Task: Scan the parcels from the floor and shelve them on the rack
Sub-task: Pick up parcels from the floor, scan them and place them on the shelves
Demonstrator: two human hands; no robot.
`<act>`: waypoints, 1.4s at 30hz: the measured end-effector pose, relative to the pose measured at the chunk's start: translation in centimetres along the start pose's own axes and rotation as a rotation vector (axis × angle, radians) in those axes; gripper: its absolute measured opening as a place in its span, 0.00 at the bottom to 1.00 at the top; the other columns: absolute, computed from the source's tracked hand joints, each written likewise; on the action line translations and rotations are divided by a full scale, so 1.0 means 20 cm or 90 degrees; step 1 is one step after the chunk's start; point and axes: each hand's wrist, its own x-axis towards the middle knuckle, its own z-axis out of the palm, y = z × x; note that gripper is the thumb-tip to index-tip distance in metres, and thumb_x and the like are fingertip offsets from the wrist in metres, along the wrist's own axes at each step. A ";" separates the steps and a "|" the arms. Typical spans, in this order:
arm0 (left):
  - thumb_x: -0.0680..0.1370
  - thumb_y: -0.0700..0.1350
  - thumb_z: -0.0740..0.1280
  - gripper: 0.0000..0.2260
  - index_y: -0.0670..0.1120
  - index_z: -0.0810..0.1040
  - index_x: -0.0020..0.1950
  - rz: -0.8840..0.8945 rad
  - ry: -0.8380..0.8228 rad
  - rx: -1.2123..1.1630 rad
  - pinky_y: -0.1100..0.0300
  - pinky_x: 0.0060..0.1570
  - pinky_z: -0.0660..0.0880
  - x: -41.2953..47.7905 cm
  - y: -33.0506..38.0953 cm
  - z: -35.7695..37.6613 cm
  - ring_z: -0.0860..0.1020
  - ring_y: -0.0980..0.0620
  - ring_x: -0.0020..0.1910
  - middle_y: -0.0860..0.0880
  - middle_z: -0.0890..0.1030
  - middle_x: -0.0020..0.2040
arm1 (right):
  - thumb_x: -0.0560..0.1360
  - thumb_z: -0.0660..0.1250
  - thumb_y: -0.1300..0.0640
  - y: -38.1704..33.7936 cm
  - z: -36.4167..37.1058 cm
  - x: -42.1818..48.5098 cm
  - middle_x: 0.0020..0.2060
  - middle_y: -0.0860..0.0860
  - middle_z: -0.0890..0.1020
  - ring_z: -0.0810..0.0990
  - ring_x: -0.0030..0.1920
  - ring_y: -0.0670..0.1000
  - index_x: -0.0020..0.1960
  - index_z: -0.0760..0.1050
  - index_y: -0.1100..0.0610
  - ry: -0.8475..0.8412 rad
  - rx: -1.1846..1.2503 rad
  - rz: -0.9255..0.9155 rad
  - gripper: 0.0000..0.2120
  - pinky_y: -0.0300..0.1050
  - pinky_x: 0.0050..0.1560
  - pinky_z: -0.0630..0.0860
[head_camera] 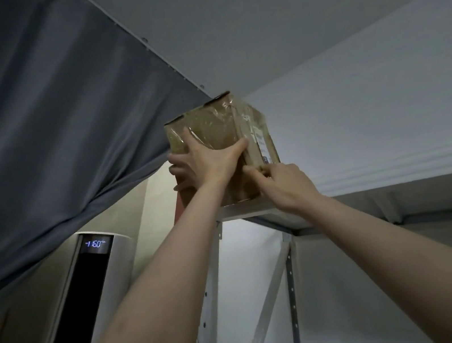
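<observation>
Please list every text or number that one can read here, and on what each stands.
"160", with small unreadable marks beside it: on the display of the white unit.
The label on the parcel: print too blurred to read.

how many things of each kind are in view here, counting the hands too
brown cardboard parcel wrapped in clear tape: 1
bare hands holding the parcel, left hand and right hand: 2
white metal rack: 1
white tower air conditioner with a lit display: 1
grey fabric curtain: 1
total: 6
</observation>
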 end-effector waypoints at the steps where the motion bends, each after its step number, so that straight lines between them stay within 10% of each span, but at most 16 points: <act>1: 0.60 0.70 0.76 0.56 0.58 0.51 0.80 0.003 -0.014 0.017 0.28 0.71 0.53 0.01 0.01 0.02 0.54 0.33 0.75 0.36 0.53 0.77 | 0.77 0.51 0.29 0.01 0.01 0.00 0.43 0.52 0.81 0.78 0.45 0.56 0.46 0.77 0.52 0.011 -0.008 -0.007 0.29 0.51 0.45 0.75; 9: 0.67 0.76 0.68 0.57 0.55 0.38 0.82 0.116 -0.243 0.174 0.27 0.73 0.45 0.13 0.07 0.06 0.35 0.30 0.78 0.32 0.34 0.79 | 0.79 0.51 0.32 0.08 0.09 0.10 0.43 0.55 0.81 0.78 0.44 0.58 0.49 0.77 0.56 0.079 -0.031 0.065 0.29 0.51 0.42 0.74; 19: 0.71 0.74 0.65 0.52 0.56 0.40 0.82 0.252 -0.316 0.308 0.33 0.75 0.39 0.14 -0.05 0.18 0.31 0.33 0.77 0.37 0.35 0.80 | 0.83 0.49 0.45 0.15 0.13 0.15 0.43 0.56 0.77 0.71 0.44 0.59 0.46 0.75 0.58 0.102 -0.162 0.107 0.23 0.51 0.48 0.65; 29: 0.72 0.67 0.70 0.48 0.58 0.45 0.82 0.122 -0.393 0.202 0.35 0.76 0.52 0.18 -0.18 0.35 0.46 0.33 0.80 0.36 0.45 0.81 | 0.82 0.52 0.44 0.16 0.16 0.18 0.56 0.57 0.81 0.77 0.57 0.60 0.61 0.76 0.55 0.062 -0.298 0.098 0.21 0.54 0.60 0.66; 42: 0.81 0.58 0.63 0.33 0.55 0.53 0.82 0.113 -0.351 0.201 0.38 0.74 0.60 0.14 -0.30 0.62 0.58 0.33 0.77 0.38 0.55 0.81 | 0.77 0.62 0.58 0.16 0.25 0.15 0.53 0.50 0.81 0.77 0.58 0.54 0.55 0.74 0.51 0.114 -0.375 0.056 0.08 0.51 0.53 0.65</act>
